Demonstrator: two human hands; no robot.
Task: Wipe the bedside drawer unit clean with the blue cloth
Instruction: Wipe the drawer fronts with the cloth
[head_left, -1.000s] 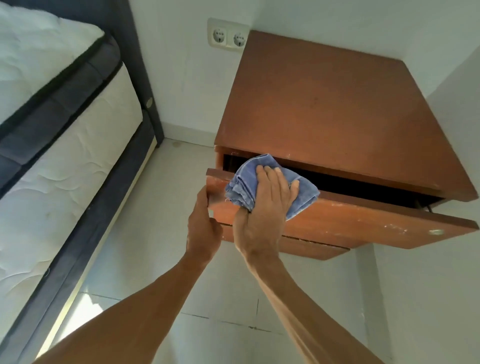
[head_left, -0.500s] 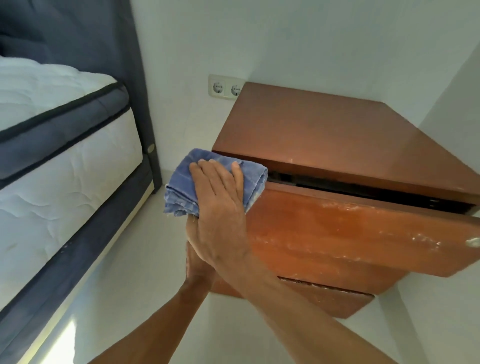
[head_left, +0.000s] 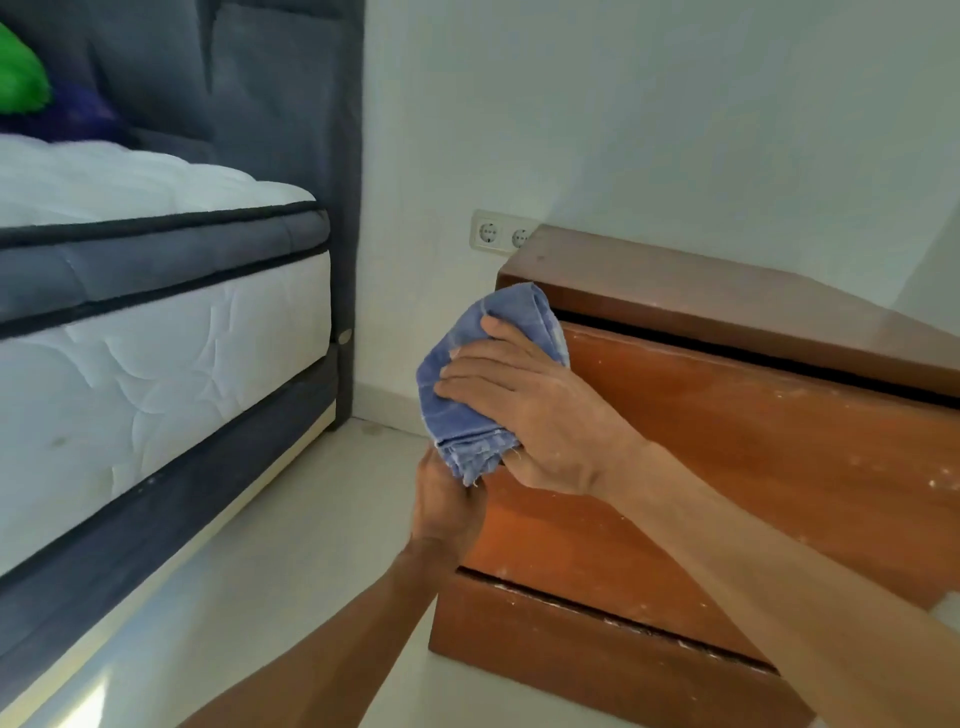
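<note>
The right hand lies flat on the folded blue cloth, fingers stretched out and close together, pressing it against the left end of the upper drawer of the wooden drawer unit. The cloth wraps round that corner — part of it lies on the drawer's end, and its frayed lower edge hangs just above the left hand. The left hand sits below the right one at the drawer's left edge, its fingers curled toward the wood; whether they actually grip the edge cannot be told, since the cloth and the right hand cover them. The upper drawer stands out from the unit with a dark gap under the top board, and pale specks dot its front. A lower drawer shows beneath. Behind the unit's top corner a double wall socket sits on the white wall, and to the left stands the bed — white mattress, dark grey frame.
</note>
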